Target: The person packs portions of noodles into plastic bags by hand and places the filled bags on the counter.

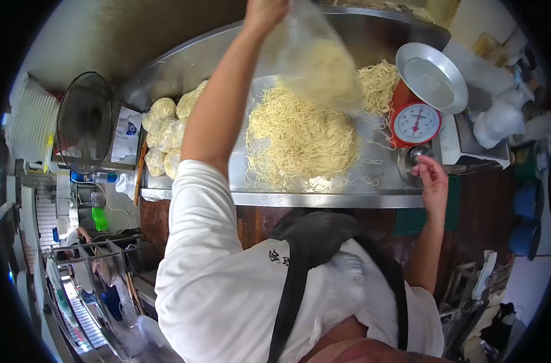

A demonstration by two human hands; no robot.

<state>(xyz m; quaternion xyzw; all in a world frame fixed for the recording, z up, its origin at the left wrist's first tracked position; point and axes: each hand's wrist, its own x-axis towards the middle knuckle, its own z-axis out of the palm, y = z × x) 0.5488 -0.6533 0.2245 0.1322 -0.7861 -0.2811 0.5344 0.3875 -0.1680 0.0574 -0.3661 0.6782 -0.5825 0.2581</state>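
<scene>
Head view: the red scale's (pixel 415 124) dial lettering and the white shirt's (pixel 206 266) black characters (pixel 279 258) defy reading; the left hand (pixel 267 12), cut off above, holds a blurred bag of noodles (pixel 325 69) over the noodle heap (pixel 302 139); whether the right hand (pixel 433 176) grips the metal dish (pixel 409 164), I cannot tell

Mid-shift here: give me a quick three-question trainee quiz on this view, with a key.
1. Which hand holds up the clear plastic bag of pale yellow noodles?
2. True or false: the red scale with a round white dial stands right of the large loose noodle heap in the picture.
3. Which is nearest the right hand: (a) the black round wire-guarded fan, (b) the small shiny metal dish?

Key: 1. The left hand. 2. True. 3. b.
</scene>
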